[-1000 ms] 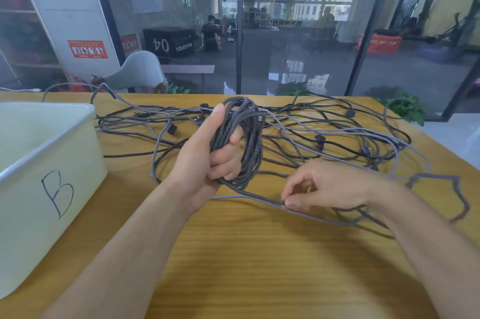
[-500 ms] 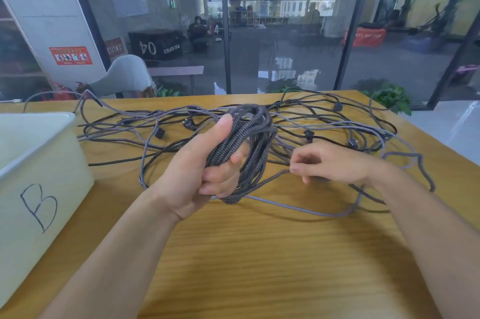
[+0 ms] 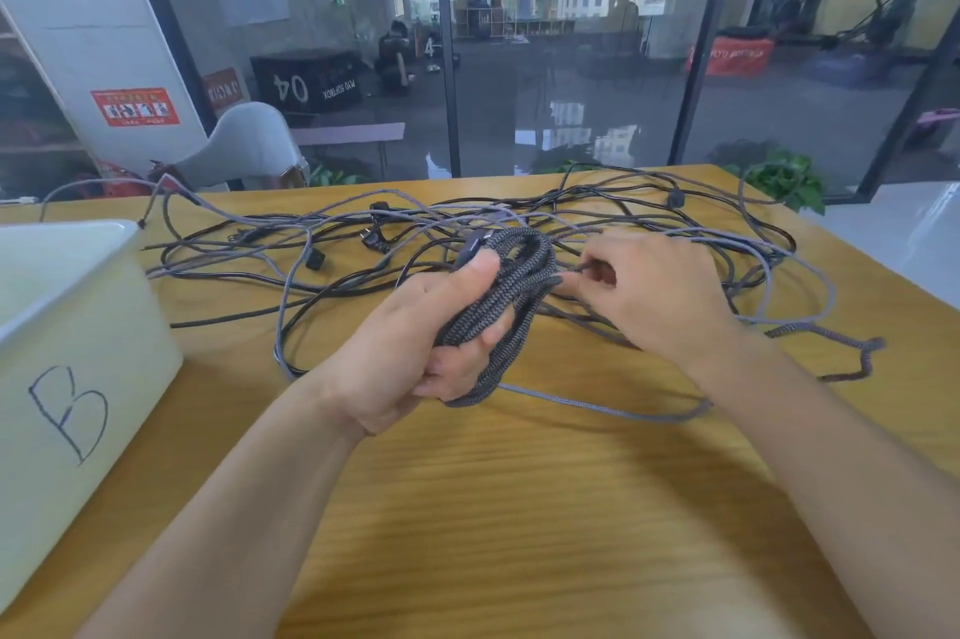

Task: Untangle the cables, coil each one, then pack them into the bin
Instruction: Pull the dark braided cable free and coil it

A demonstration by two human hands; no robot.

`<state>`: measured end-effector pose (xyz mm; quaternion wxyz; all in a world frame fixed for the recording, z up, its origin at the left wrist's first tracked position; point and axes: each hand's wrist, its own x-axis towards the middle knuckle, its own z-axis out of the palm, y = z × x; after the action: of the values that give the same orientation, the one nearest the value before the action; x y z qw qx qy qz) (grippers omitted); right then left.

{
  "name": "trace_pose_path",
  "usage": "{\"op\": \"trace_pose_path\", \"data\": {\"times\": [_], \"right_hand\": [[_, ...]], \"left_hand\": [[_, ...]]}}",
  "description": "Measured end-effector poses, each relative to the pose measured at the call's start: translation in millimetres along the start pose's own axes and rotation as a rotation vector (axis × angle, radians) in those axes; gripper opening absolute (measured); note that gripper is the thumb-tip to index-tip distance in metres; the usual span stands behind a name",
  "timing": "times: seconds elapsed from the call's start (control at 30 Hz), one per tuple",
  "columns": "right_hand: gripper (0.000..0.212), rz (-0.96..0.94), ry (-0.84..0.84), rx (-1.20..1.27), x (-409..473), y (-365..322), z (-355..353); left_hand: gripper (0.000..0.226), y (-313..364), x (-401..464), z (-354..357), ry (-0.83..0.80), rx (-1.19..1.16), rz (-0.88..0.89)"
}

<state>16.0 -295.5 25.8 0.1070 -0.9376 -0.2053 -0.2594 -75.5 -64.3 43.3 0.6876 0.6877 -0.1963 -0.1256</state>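
Grey braided cable coil (image 3: 511, 285) sits in the left hand (image 3: 415, 347), held just above the worktop (image 3: 519, 508). Fingers curl round the loops and the thumb presses on top near a plug end; the lower loops hide part of the fingers. Right hand (image 3: 660, 295) is just beside the coil, fingers curled in a pinch on the loose strand of the same cable; the exact pinch point is blurred and partly hidden by the knuckles. That strand trails right across the worktop and ends in a kinked tail (image 3: 852, 357). Tangled black and grey cables (image 3: 322, 253) lie spread behind both hands; which plug belongs to which cable cannot be told. White bin (image 3: 78, 326) marked "B" stands at left, cut off by the frame edge, its inside hard to make out.
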Motion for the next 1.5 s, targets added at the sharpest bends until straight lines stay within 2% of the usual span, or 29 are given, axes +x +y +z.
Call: {"op": "trace_pose_path", "data": {"times": [0.1, 0.23, 0.3, 0.47, 0.5, 0.63, 0.87, 0.93, 1.03, 1.13, 1.23, 1.33, 1.43, 1.5], "right_hand": [[0.085, 0.043, 0.029, -0.064, 2, -6, -5], [0.069, 0.186, -0.003, 0.017, 2, -13, -14], [0.060, 0.235, -0.036, 0.254, 1, -18, -18], [0.035, 0.413, -0.237, 1.079, 3, -20, -32], [0.033, 0.420, -0.272, 1.147, 2, -19, -33], [0.022, 0.251, -0.314, 0.933, -5, -23, -35], [0.036, 0.217, -0.323, 1.046, -13, -35, -37], [0.044, 0.226, -0.342, 0.998, -14, -37, -38], [0.047, 0.182, -0.473, 0.863, -18, -45, -42], [0.031, 0.100, -0.539, 0.778, -20, -50, -38], [0.014, 0.071, -0.560, 0.807, -20, -48, -38], [0.012, -0.013, -0.480, 0.781, -21, -47, -36], [0.019, -0.197, -0.313, 0.549, -27, -54, -23], [0.021, -0.237, -0.258, 0.471, -28, -57, -17]], "left_hand": [[0.052, 3, -2, 1, 0.000, 0.093, 0.023], [0.052, 2, -1, 6, 0.020, 0.245, 0.018], [0.054, 1, 0, 12, 0.024, 0.296, -0.004], [0.056, -4, 4, 23, 0.082, 0.412, -0.009], [0.057, -6, 5, 25, 0.104, 0.429, -0.004], [0.055, -15, 9, 24, 0.207, 0.497, 0.009], [0.060, -25, 14, 24, 0.416, 0.747, 0.062], [0.061, -28, 15, 22, 0.479, 0.765, 0.071], [0.064, -30, 17, 9, 0.584, 0.729, 0.080], [0.062, -32, 17, -3, 0.673, 0.722, 0.085], [0.063, -32, 18, -3, 0.708, 0.683, 0.108], [0.065, -32, 20, 0, 0.712, 0.632, 0.137], [0.058, -32, 18, 6, 0.664, 0.556, 0.151], [0.057, -30, 17, 10, 0.585, 0.492, 0.156]]}}
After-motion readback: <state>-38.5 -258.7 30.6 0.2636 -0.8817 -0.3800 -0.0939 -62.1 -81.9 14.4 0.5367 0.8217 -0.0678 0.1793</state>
